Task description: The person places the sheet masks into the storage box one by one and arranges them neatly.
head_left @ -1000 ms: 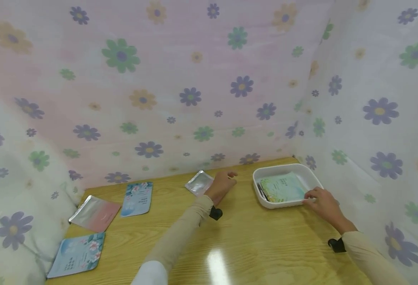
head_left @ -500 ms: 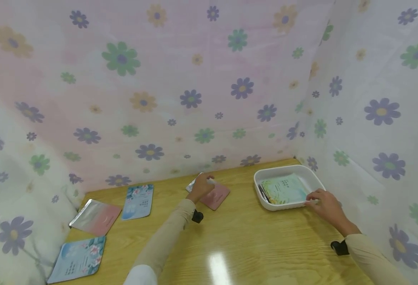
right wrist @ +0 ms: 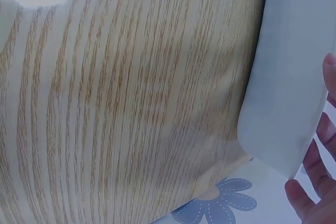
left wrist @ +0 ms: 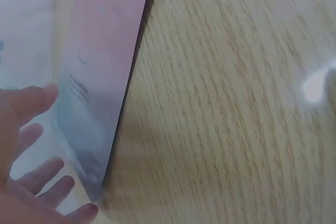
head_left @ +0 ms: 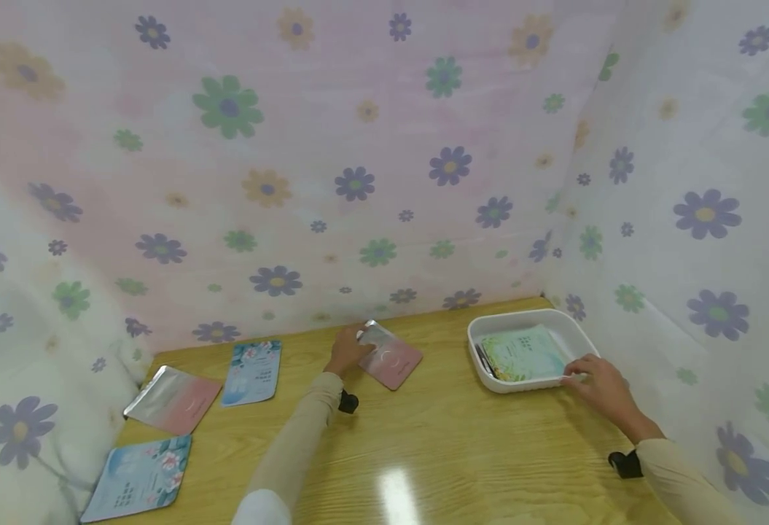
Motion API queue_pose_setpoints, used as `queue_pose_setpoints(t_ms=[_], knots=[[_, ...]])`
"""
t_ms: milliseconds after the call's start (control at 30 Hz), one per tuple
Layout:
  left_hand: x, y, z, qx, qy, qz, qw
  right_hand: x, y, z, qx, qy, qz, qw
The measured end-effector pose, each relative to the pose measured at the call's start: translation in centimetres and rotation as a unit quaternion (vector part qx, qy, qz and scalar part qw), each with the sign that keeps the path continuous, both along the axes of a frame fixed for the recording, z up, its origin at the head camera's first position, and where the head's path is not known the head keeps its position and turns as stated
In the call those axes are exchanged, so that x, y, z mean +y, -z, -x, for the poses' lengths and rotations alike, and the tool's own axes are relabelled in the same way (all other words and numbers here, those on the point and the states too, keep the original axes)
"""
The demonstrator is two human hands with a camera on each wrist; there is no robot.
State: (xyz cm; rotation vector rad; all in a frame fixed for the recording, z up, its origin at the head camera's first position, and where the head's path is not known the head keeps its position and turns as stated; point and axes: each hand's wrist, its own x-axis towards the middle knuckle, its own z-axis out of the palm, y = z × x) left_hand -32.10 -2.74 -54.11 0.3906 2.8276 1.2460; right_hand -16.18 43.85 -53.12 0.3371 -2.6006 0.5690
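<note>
A pink and silver mask sachet (head_left: 392, 361) lies near the table's back edge, its silver end toward the wall. At that end is my left hand (head_left: 349, 350), fingers loosely spread. In the left wrist view, the thumb of the left hand (left wrist: 23, 150) is beside the edge of the sachet (left wrist: 102, 72). Over on the right, my right hand (head_left: 602, 383) pinches the near right rim of a white plastic tray (head_left: 522, 387). The right wrist view has the fingers of the right hand (right wrist: 320, 171) at the tray's wall (right wrist: 283, 72). Inside the tray lies a green floral sachet (head_left: 522, 354).
On the left side of the wooden table (head_left: 476, 452) lie another pink and silver sachet (head_left: 177, 401), a blue floral sachet (head_left: 253, 373) and a second blue floral sachet (head_left: 140, 477). Flower-printed cloth (head_left: 305, 146) walls the back and both sides.
My left hand has drawn back leftward over the pink and silver sachet, whose pink part now shows. The right hand has stayed at the tray's rim.
</note>
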Motion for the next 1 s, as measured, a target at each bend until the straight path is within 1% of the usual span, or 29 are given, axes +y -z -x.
queue_pose_setpoints(t_ms=[67,100,167,233,267,333,367,400,433,500,600,733,833,933,1000], knots=[[0.0,0.4,0.1,0.003,-0.005,0.02,0.9998,0.0,0.2,0.0,0.006,-0.004,0.002,1.0],[0.1,0.7,0.2,0.008,-0.008,0.025,0.9996,-0.1,0.2,0.0,0.008,-0.005,0.001,1.0],[0.1,1.2,0.2,0.02,-0.015,0.048,0.9985,-0.1,0.4,0.1,0.01,-0.008,0.002,0.9999],[0.1,2.1,0.3,0.039,-0.025,0.083,0.9955,-0.2,0.4,0.1,0.011,-0.007,0.001,0.9999],[0.2,2.3,0.2,0.046,-0.029,0.093,0.9942,-0.2,0.4,0.1,0.011,-0.005,0.0,0.9999],[0.4,2.7,0.1,0.052,-0.037,0.103,0.9926,-0.2,0.3,0.0,0.011,-0.003,0.0,0.9999],[0.6,2.8,0.0,0.052,-0.043,0.1,0.9927,-0.1,0.3,0.0,0.01,-0.003,0.0,0.9999],[0.7,2.7,-0.2,0.049,-0.049,0.087,0.9938,0.0,0.2,-0.1,0.009,-0.001,0.001,1.0],[0.9,2.5,-0.4,0.039,-0.054,0.066,0.9956,0.1,0.2,-0.1,0.009,0.0,0.002,1.0],[1.2,2.1,-0.6,0.019,-0.06,0.017,0.9979,0.3,0.1,-0.2,0.007,0.005,0.003,1.0],[1.2,1.7,-1.1,-0.004,-0.058,-0.04,0.9975,0.2,0.1,-0.2,0.006,0.008,0.002,0.9999],[1.2,1.5,-1.4,-0.021,-0.037,-0.091,0.995,0.1,0.0,-0.3,0.004,0.006,0.0,1.0],[1.1,1.2,-1.3,-0.053,-0.013,-0.132,0.9897,0.1,0.0,-0.3,0.0,0.004,0.0,1.0],[1.0,0.6,-1.4,-0.082,0.015,-0.146,0.9858,0.1,-0.1,-0.2,-0.003,0.004,-0.001,1.0],[1.0,0.0,-1.6,-0.094,0.03,-0.15,0.9837,0.1,-0.1,-0.1,-0.004,0.004,-0.001,1.0]])
